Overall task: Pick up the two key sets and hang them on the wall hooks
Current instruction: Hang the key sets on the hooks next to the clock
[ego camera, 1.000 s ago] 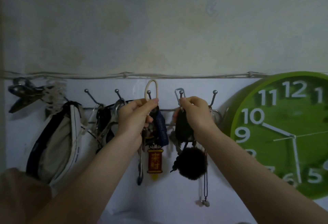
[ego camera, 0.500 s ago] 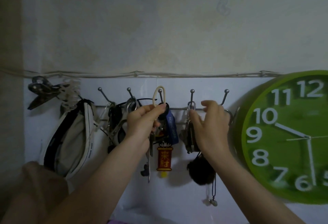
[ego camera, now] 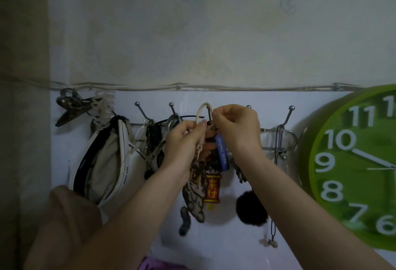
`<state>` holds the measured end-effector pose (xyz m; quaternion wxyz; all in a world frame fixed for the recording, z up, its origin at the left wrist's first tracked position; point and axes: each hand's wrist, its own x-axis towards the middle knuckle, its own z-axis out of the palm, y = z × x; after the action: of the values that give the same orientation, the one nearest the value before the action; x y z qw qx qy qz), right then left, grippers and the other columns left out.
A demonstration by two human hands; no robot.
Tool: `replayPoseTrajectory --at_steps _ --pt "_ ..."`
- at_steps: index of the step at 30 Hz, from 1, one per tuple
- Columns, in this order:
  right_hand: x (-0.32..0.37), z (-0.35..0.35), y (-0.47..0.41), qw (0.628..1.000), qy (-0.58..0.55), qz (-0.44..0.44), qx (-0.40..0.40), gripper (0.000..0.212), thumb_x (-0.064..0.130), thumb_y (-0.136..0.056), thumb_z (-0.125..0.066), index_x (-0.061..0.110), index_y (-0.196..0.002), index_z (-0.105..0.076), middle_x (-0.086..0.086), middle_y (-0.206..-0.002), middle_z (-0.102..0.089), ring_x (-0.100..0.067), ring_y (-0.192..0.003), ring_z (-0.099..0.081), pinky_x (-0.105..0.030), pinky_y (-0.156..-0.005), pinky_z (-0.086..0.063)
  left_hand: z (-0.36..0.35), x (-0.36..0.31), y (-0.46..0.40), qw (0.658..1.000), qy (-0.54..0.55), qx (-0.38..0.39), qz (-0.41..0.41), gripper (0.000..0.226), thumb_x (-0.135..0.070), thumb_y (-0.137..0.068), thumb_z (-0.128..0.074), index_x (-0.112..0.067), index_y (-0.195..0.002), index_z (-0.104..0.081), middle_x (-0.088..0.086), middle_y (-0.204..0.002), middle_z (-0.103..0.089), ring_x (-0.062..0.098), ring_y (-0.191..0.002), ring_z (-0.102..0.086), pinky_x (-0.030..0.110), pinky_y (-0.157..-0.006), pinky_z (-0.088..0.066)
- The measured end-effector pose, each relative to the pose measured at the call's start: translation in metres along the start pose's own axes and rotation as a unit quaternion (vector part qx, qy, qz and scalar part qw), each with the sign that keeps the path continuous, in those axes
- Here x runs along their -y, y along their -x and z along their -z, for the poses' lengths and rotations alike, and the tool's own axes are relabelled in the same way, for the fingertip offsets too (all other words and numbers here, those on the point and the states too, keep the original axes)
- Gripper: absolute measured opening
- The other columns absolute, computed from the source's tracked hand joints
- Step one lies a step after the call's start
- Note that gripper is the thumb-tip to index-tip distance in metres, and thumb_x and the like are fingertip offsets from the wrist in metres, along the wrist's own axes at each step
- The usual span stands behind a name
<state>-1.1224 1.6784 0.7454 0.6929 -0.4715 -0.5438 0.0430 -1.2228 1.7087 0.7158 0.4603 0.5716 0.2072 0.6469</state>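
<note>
A row of metal wall hooks [ego camera: 289,113] runs along the white wall. The first key set [ego camera: 212,186], with a cream loop, a blue tag, a red charm and a patterned cat charm, is held up at the middle hook. My left hand [ego camera: 186,141] pinches the cream loop from the left. My right hand [ego camera: 237,130] grips the same loop from the right, hiding the hook tip. The second key set [ego camera: 251,209], with a black pompom, hangs below the hook behind my right wrist; its top is hidden.
A large green clock [ego camera: 351,169] fills the right side. A white and black bag [ego camera: 102,162] hangs at the left, beside a metal clip [ego camera: 70,107]. Other keys and a carabiner [ego camera: 158,137] hang on the left hooks. A thin cord necklace [ego camera: 276,184] dangles from the right hook.
My right hand has left the pompom key set hanging and moved left onto the cream loop of the first key set. The camera has shifted left.
</note>
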Motion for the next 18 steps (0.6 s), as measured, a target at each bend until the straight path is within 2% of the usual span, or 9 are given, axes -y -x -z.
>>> replayPoseTrajectory --at_steps 1,3,6,8,11,14,16,18 --pt "-0.001 -0.003 -0.003 1.000 0.006 0.003 -0.014 0.010 0.018 -0.086 -0.063 0.011 -0.083 -0.070 -0.001 -0.070 -0.071 -0.008 -0.057 -0.068 -0.026 -0.058 -0.058 -0.001 -0.001 -0.005 1.000 -0.014 -0.015 -0.013 0.020 -0.023 -0.088 -0.061 -0.011 -0.073 -0.059 0.016 -0.069 -0.066 0.025 -0.062 -0.064 0.033 -0.064 -0.051" --pt "-0.003 -0.008 -0.009 0.998 0.030 0.021 -0.048 0.010 0.018 -0.086 -0.062 0.012 -0.084 -0.070 0.003 -0.069 -0.069 -0.001 -0.054 -0.063 -0.019 -0.057 -0.055 -0.005 -0.004 -0.014 0.998 -0.040 -0.041 -0.032 0.022 -0.023 -0.089 -0.059 -0.013 -0.070 -0.053 0.019 -0.072 -0.065 0.027 -0.063 -0.064 0.034 -0.058 -0.050" --pt "-0.005 -0.014 -0.016 0.989 0.089 0.047 -0.104 0.013 0.015 -0.086 -0.061 0.010 -0.088 -0.072 -0.005 -0.080 -0.073 -0.012 -0.068 -0.063 -0.028 -0.070 -0.053 -0.011 -0.005 -0.027 0.996 -0.037 -0.066 -0.042 0.023 -0.020 -0.091 -0.056 -0.011 -0.071 -0.052 0.005 -0.059 -0.062 0.005 -0.040 -0.061 0.017 -0.038 -0.046" --pt "-0.007 -0.018 -0.019 0.978 0.148 0.075 -0.128 0.014 0.012 -0.087 -0.059 0.008 -0.088 -0.071 -0.009 -0.083 -0.074 -0.020 -0.072 -0.065 -0.030 -0.069 -0.051 -0.015 -0.002 -0.033 0.996 -0.041 -0.071 -0.046 0.024 -0.019 -0.093 -0.053 -0.011 -0.071 -0.050 -0.001 -0.051 -0.060 0.000 -0.034 -0.055 0.013 -0.034 -0.043" --pt "-0.016 -0.021 -0.021 0.961 0.237 0.084 -0.117 0.015 0.008 -0.087 -0.055 0.004 -0.087 -0.070 -0.014 -0.085 -0.073 -0.026 -0.074 -0.064 -0.028 -0.061 -0.043 -0.016 0.007 -0.039 0.994 -0.072 -0.074 -0.044 0.024 -0.018 -0.094 -0.050 -0.009 -0.071 -0.048 -0.008 -0.035 -0.057 -0.004 -0.030 -0.050 0.010 -0.031 -0.037" --pt "-0.033 -0.021 -0.015 0.949 0.298 0.064 -0.081 0.016 0.002 -0.087 -0.052 0.000 -0.084 -0.068 -0.018 -0.082 -0.071 -0.029 -0.071 -0.063 -0.036 -0.061 -0.052 -0.013 0.024 -0.036 0.991 -0.106 -0.075 -0.040 0.028 -0.014 -0.093 -0.052 -0.010 -0.065 -0.046 -0.006 -0.037 -0.053 -0.006 -0.030 -0.049 0.007 -0.031 -0.033" --pt "-0.045 -0.022 -0.009 0.935 0.345 0.068 -0.054 0.017 0.002 -0.088 -0.050 0.001 -0.086 -0.067 -0.017 -0.082 -0.071 -0.031 -0.072 -0.063 -0.037 -0.061 -0.050 -0.011 0.037 -0.032 0.984 -0.157 -0.069 -0.050 0.033 -0.013 -0.091 -0.056 -0.014 -0.060 -0.045 -0.007 -0.036 -0.052 -0.009 -0.032 -0.049 0.005 -0.033 -0.033" --pt "-0.052 -0.022 -0.005 0.927 0.364 0.087 -0.038 0.017 0.002 -0.088 -0.049 0.001 -0.088 -0.066 -0.017 -0.082 -0.070 -0.032 -0.073 -0.063 -0.038 -0.060 -0.050 -0.009 0.048 -0.030 0.978 -0.188 -0.065 -0.068 0.032 -0.014 -0.089 -0.059 -0.017 -0.058 -0.048 -0.008 -0.047 -0.053 -0.011 -0.036 -0.051 0.004 -0.036 -0.035"
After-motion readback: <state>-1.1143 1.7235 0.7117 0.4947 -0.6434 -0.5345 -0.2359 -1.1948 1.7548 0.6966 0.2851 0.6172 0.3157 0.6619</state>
